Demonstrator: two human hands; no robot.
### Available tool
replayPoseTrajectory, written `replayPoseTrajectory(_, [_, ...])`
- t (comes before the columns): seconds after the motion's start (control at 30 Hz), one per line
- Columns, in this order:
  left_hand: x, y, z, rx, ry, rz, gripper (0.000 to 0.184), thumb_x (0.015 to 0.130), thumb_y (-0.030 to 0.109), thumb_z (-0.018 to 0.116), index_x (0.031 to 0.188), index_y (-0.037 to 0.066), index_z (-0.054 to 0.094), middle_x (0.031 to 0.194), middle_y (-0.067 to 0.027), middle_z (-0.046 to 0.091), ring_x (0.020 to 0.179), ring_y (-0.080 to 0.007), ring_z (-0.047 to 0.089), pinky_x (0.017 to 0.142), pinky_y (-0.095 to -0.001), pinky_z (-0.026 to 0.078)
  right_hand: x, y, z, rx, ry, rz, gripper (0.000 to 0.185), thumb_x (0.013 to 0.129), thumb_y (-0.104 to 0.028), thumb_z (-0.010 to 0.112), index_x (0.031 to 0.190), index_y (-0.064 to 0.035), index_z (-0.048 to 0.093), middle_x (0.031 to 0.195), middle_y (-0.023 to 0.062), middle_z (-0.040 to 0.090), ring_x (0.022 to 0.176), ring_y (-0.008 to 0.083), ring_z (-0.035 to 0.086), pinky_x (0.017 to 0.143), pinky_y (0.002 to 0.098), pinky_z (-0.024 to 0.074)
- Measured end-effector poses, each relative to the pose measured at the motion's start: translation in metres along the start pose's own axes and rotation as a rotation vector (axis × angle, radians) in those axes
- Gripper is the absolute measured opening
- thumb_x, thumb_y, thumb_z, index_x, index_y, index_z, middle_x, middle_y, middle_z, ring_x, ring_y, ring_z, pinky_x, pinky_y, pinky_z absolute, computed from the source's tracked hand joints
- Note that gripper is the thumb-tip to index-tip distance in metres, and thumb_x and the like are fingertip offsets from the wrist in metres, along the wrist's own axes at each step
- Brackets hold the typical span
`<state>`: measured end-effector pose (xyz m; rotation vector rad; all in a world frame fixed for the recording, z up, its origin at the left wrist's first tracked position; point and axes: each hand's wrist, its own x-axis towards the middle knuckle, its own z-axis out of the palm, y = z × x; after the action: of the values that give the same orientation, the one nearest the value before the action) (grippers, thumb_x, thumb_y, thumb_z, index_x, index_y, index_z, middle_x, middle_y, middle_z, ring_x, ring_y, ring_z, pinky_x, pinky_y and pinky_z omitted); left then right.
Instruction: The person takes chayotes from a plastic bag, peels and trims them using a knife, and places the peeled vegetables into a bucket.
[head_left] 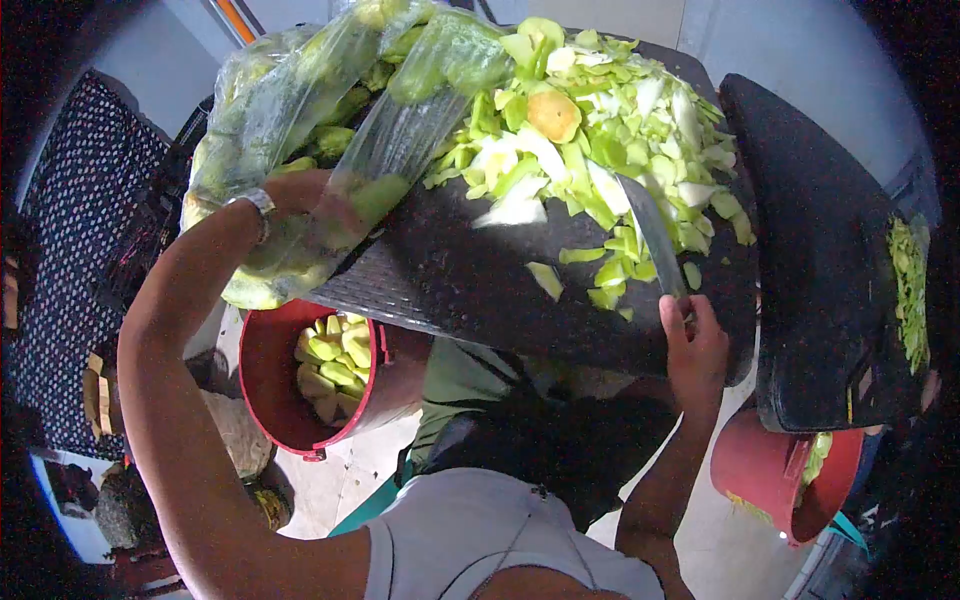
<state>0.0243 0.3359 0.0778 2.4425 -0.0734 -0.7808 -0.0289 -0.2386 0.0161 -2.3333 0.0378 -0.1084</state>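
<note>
My right hand [695,345] is closed around the handle of a knife [652,232], whose blade points up and left over a heap of pale green peelings [640,130]. My left hand [320,205] reaches in among the clear plastic bag [290,120] of green mango-like produce. Plastic blurs its fingers, so their grip does not show. Close to those fingers lies an oblong green piece [378,198]. The bag rests on the left of a dark board [450,270] and sags over its front edge. A round yellowish piece [553,116] sits on the peelings.
Below the board's left front edge stands a red bucket [262,375] holding peeled pale pieces [338,355]. To the right are a second dark board [800,270], with green peelings [908,290] at its far edge, and another red bucket [745,465]. Dotted cloth [75,230] hangs at left.
</note>
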Motion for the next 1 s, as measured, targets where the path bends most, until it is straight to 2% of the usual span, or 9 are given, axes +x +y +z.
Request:
replayPoseTrajectory(0.1, [0.010, 0.004, 0.016, 0.105, 0.276, -0.095, 0.059, 0.086, 0.041, 0.077, 0.128, 0.002, 0.062, 0.110, -0.0087, 0.071, 0.103, -0.0186, 0.062, 0.085, -0.0364, 0.052, -0.003, -0.001, 0.000, 0.007, -0.016, 0.005, 0.044, 0.099, -0.046, 0.062, 0.100, -0.0015, 0.064, 0.072, 0.0116, 0.061, 0.064, 0.0195, 0.056, 0.065, 0.0374, 0.0458])
replayPoseTrajectory(0.3, [-0.013, 0.048, -0.054, 0.170, 0.875, 0.295, 0.056, 0.081, 0.028, 0.080, 0.124, 0.001, 0.059, 0.106, -0.0105, 0.069, 0.090, -0.0224, 0.068, 0.080, -0.0366, 0.055, 0.002, 0.000, -0.004, 0.040, -0.044, 0.005, 0.042, 0.101, -0.044, 0.061, 0.102, -0.0022, 0.063, 0.068, 0.0062, 0.057, 0.062, 0.0148, 0.052, 0.059, 0.0342, 0.0415])
replayPoseTrajectory(0.37, [-0.050, 0.139, -0.033, -0.532, 0.851, 0.333, 0.054, 0.078, 0.024, 0.081, 0.122, 0.000, 0.060, 0.106, -0.0107, 0.069, 0.090, -0.0232, 0.069, 0.080, -0.0359, 0.056, 0.005, 0.001, -0.003, 0.074, -0.104, 0.030, 0.043, 0.100, -0.045, 0.062, 0.102, -0.0020, 0.063, 0.073, 0.0071, 0.059, 0.068, 0.0162, 0.055, 0.064, 0.0357, 0.0433])
replayPoseTrajectory(0.43, [-0.045, 0.171, 0.005, -0.739, 0.802, 0.447, 0.054, 0.076, 0.020, 0.082, 0.122, 0.000, 0.061, 0.106, -0.0099, 0.070, 0.089, -0.0218, 0.070, 0.081, -0.0351, 0.056, 0.008, 0.002, -0.005, 0.132, -0.169, 0.080, 0.048, 0.097, -0.048, 0.065, 0.101, -0.0008, 0.063, 0.085, 0.0124, 0.068, 0.081, 0.0222, 0.064, 0.078, 0.0410, 0.0498])
replayPoseTrajectory(0.57, [0.011, 0.196, 0.082, -0.886, 0.571, 0.497, 0.057, 0.069, 0.011, 0.089, 0.118, 0.001, 0.064, 0.101, -0.0086, 0.072, 0.089, -0.0190, 0.069, 0.081, -0.0333, 0.056, 0.003, -0.012, 0.000, 0.345, -0.184, 0.107, 0.044, 0.096, -0.046, 0.066, 0.104, -0.0027, 0.064, 0.082, 0.0111, 0.067, 0.075, 0.0258, 0.065, 0.073, 0.0419, 0.0504])
replayPoseTrajectory(0.67, [0.036, 0.216, 0.139, -0.674, 0.532, 0.469, 0.057, 0.066, 0.008, 0.090, 0.117, 0.003, 0.066, 0.097, -0.0050, 0.072, 0.087, -0.0159, 0.068, 0.080, -0.0308, 0.055, -0.002, -0.037, -0.014, 0.119, -0.155, -0.171, 0.048, 0.093, -0.051, 0.068, 0.107, -0.0050, 0.063, 0.081, 0.0147, 0.068, 0.074, 0.0320, 0.068, 0.069, 0.0437, 0.0513])
replayPoseTrajectory(0.77, [0.058, 0.219, 0.181, -0.399, 0.539, 0.607, 0.047, 0.065, 0.013, 0.090, 0.108, 0.006, 0.071, 0.100, -0.0095, 0.074, 0.092, -0.0203, 0.069, 0.087, -0.0342, 0.053, 0.003, -0.040, -0.016, 0.093, -0.168, -0.448, 0.053, 0.092, -0.054, 0.066, 0.102, -0.0022, 0.058, 0.065, 0.0058, 0.056, 0.054, 0.0156, 0.055, 0.051, 0.0350, 0.0408])
replayPoseTrajectory(0.83, [0.051, 0.233, 0.194, -0.144, 0.716, 0.856, 0.057, 0.067, 0.013, 0.089, 0.118, 0.003, 0.066, 0.101, -0.0074, 0.073, 0.098, -0.0198, 0.068, 0.090, -0.0354, 0.052, 0.002, -0.046, -0.020, 0.031, -0.218, -0.468, 0.056, 0.091, -0.056, 0.068, 0.102, -0.0016, 0.057, 0.064, 0.0103, 0.056, 0.055, 0.0245, 0.060, 0.054, 0.0379, 0.0438])
replayPoseTrajectory(1.0, [0.059, 0.233, 0.213, -0.243, 0.657, 0.699, 0.046, 0.066, 0.017, 0.087, 0.108, 0.006, 0.072, 0.112, -0.0135, 0.070, 0.108, -0.0321, 0.065, 0.096, -0.0412, 0.049, 0.006, -0.053, -0.023, -0.056, -0.219, -0.538, 0.062, 0.087, -0.059, 0.070, 0.101, -0.0004, 0.056, 0.064, 0.0173, 0.057, 0.062, 0.0401, 0.064, 0.056, 0.0431, 0.0461])
